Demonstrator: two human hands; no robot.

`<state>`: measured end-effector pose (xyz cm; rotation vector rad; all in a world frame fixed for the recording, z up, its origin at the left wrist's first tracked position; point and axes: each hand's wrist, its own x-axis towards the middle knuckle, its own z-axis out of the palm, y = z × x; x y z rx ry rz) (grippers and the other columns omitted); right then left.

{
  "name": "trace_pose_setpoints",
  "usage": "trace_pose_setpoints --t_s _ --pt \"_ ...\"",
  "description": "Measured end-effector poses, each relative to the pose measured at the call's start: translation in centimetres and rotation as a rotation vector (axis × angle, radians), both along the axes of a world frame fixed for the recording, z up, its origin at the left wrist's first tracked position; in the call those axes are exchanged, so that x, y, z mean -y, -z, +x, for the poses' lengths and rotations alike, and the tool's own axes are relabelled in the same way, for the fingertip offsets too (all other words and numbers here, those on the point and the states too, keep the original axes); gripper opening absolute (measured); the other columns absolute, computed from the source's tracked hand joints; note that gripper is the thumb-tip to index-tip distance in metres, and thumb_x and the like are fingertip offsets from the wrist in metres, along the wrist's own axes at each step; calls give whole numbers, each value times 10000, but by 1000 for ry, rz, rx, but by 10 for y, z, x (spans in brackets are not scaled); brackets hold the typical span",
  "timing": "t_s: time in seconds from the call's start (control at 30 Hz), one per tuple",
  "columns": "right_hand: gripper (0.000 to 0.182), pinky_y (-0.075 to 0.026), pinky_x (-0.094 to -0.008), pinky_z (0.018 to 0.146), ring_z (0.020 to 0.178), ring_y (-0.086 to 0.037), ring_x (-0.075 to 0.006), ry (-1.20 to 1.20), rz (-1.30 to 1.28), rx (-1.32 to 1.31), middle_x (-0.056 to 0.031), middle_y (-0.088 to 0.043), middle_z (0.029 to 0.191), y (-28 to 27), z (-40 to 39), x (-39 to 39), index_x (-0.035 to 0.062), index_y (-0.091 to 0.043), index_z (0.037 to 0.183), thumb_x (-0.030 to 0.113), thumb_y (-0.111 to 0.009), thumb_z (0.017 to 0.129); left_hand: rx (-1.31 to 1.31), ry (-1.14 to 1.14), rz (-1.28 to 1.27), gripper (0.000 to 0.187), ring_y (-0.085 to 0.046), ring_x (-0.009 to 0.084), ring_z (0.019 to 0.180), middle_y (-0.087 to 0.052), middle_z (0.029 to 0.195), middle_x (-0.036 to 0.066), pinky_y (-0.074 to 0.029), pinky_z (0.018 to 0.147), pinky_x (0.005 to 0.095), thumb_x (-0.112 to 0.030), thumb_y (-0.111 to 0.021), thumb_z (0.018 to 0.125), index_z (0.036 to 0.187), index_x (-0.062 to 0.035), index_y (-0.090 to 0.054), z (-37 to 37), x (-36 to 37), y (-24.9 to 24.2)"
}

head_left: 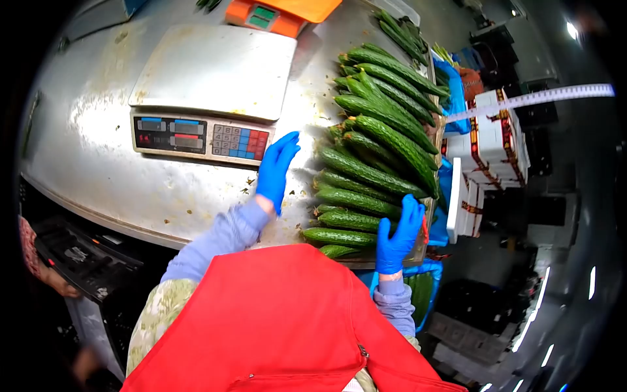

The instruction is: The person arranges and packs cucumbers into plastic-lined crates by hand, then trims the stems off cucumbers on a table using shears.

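- White scale [215, 72]: on the metal worktop [72, 150], back from the near edge, keypad facing the person.
- Left hand [274, 173]: blue-gloved, open, fingers extended just beside the keypad; contact unclear.
- Orange scale [287, 25]: farther from the near edge.
- Cucumbers [395, 138]: piled along the right edge.
- Right hand [398, 240]: blue-gloved, thumb and fingers apart, at the cucumber ends by the near right corner; contact unclear.
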<state>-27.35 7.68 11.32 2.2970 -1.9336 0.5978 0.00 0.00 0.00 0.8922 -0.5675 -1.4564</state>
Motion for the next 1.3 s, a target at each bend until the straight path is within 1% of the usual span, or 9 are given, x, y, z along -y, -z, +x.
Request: trace_pose_setpoints --t_s 0.17,0.23,0.3,0.4,0.5,0.77,0.9,1.1,1.3 --pt "589 -224 -481 1096 1318 -323 -384 -22 -242 18 -189 -414 1402 -32 52 86 12 -375 1393 215 -555 871 27 163 -180 489 -422 194 1277 -461 1375 121 -316 1071 313 -214 -545 928 1363 -22 -431 -6 86 -16" --pt "574 -252 -480 1077 1251 -411 -370 25 -177 -305 -173 -470 1349 -18 4 114 29 -396 1379 272 -550 882 -5 261 -70 420 -544 167 1095 -601 1183 107 -396 980 309 -166 -578 881 1260 7 -521 -45 109 -4" --pt "584 -257 -486 1073 1222 -450 -353 81 -175 -190 -161 -486 1336 -6 31 123 43 -399 1380 280 -554 869 36 261 -33 299 -610 153 896 -670 996 83 -468 839 293 -120 -592 855 1121 15 -607 -20 123 -18" --pt "635 -248 -502 1077 1225 -456 -338 57 -233 -163 -159 -485 1340 1 31 123 53 -383 1395 244 -593 827 137 96 53 257 -646 189 866 -694 948 86 -498 808 295 -99 -579 865 1082 29 -630 -34 138 -1" --pt "691 -243 -515 1078 1226 -458 -337 96 -235 -162 -156 -483 1346 2 35 121 63 -369 1407 201 -632 784 -194 -49 87 234 -646 168 800 -696 889 72 -506 753 268 -77 -594 853 1054 34 -636 -34 130 11" --pt "715 -242 -511 1080 1225 -461 -338 106 -227 -134 -151 -484 1349 3 37 121 72 -368 1409 179 -651 761 427 423 -65 347 -651 202 874 -694 965 132 -496 805 316 -217 -735 752 1043 -36 -683 -28 129 19" --pt "710 -248 -507 1076 1222 -463 -342 105 -236 -135 -156 -486 1345 4 35 122 69 -374 1406 185 -648 761 334 270 73 217 -636 176 727 -696 823 116 -507 716 307 -118 -728 739 929 -15 -707 -39 130 20" --pt "629 -336 -453 995 1115 -503 -357 84 -281 -161 -177 -527 1284 4 39 121 51 -419 1373 162 -610 785 -416 -22 91 222 -568 99 660 -678 846 55 -450 606 226 -107 -578 865 1013 22 -681 -25 112 12" --pt "585 -373 -427 962 1070 -516 -360 60 -321 -180 -178 -537 1272 6 40 122 46 -443 1358 180 -601 811 -131 164 137 190 -544 78 670 -650 805 17 -462 590 228 -257 -644 844 954 -124 -724 9 53 -22"
